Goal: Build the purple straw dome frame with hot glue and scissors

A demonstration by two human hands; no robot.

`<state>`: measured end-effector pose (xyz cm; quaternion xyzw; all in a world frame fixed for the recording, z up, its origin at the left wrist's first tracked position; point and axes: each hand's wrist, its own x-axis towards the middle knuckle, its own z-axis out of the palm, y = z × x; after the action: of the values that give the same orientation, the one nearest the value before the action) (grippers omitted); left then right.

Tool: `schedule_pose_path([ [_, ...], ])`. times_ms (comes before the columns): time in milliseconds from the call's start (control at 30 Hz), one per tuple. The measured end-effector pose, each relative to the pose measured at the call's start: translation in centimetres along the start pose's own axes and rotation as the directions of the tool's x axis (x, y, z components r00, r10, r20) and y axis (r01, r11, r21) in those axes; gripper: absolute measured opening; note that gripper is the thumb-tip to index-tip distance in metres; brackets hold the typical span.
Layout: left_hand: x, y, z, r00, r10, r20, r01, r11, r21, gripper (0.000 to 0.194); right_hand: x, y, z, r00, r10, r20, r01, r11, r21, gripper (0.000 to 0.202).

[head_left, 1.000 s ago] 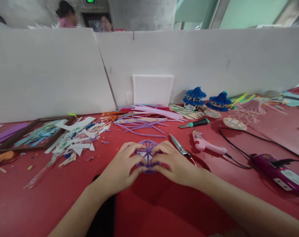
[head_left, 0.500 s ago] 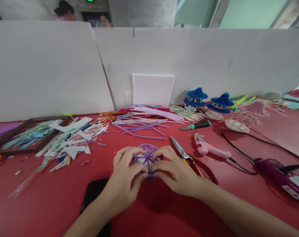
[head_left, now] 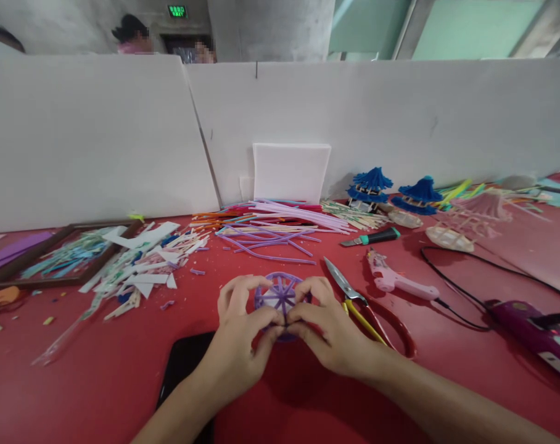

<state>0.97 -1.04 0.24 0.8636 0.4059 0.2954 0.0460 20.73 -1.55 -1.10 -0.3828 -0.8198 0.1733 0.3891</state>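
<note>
A small round purple wheel with spokes (head_left: 282, 288), which looks made of thin sticks, is held between my two hands above the red table (head_left: 349, 407). My left hand (head_left: 245, 327) grips its left side, thumb and index finger pinched at the near rim. On the other side my right hand (head_left: 326, 320) curls round the rim, its fingertips meeting the left ones at the near edge. What the fingertips press on there is mostly hidden. Red-handled scissors (head_left: 347, 287) lie right of my right hand. A black phone-like slab (head_left: 182, 364) lies partly under my left forearm.
Purple sticks (head_left: 271, 246) and other coloured sticks lie ahead. A pink glue gun (head_left: 395, 280), a utility knife (head_left: 372, 237) and a magenta power strip (head_left: 530, 333) are on the right. Blue-roofed models (head_left: 370, 188) stand behind. Scraps (head_left: 145, 277) and a brown frame (head_left: 53, 282) lie left.
The whole view has shifted slightly, so everything sits a little lower and to the right. Both hands keep hold of the purple wheel, with fingertips pinched at its near rim.
</note>
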Motion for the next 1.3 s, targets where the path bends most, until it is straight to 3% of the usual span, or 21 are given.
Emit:
schedule_pose_path([
  [100, -0.13, -0.36, -0.12, 1.000, 0.010, -0.023, -0.008, 0.997, 0.078, 0.016, -0.03, 0.68, -0.46, 0.999, -0.040, 0.000, 0.040, 0.997, -0.065, 0.006],
  [200, -0.27, -0.44, -0.31, 1.000, 0.025, -0.010, -0.024, 0.994, 0.108, 0.016, -0.14, 1.05, -0.87, 0.998, -0.069, 0.003, 0.069, 0.993, -0.100, 0.013],
  [600, -0.15, -0.10, 0.41, 0.999, -0.025, -0.024, 0.025, 1.000, 0.011, 0.015, -0.14, 0.34, -0.34, 0.998, -0.055, -0.024, 0.054, 0.998, -0.036, 0.013],
  [933, -0.43, -0.02, 0.57, 0.997, 0.005, -0.074, -0.003, 1.000, 0.031, 0.019, -0.08, 0.41, -0.32, 0.995, -0.076, -0.064, 0.074, 0.997, -0.034, 0.013],
  [1300, -0.16, 0.18, 0.41, 0.984, 0.116, -0.132, -0.103, 0.989, 0.104, 0.020, -0.21, 0.31, -0.26, 0.991, -0.108, -0.084, 0.103, 0.993, -0.058, 0.014],
])
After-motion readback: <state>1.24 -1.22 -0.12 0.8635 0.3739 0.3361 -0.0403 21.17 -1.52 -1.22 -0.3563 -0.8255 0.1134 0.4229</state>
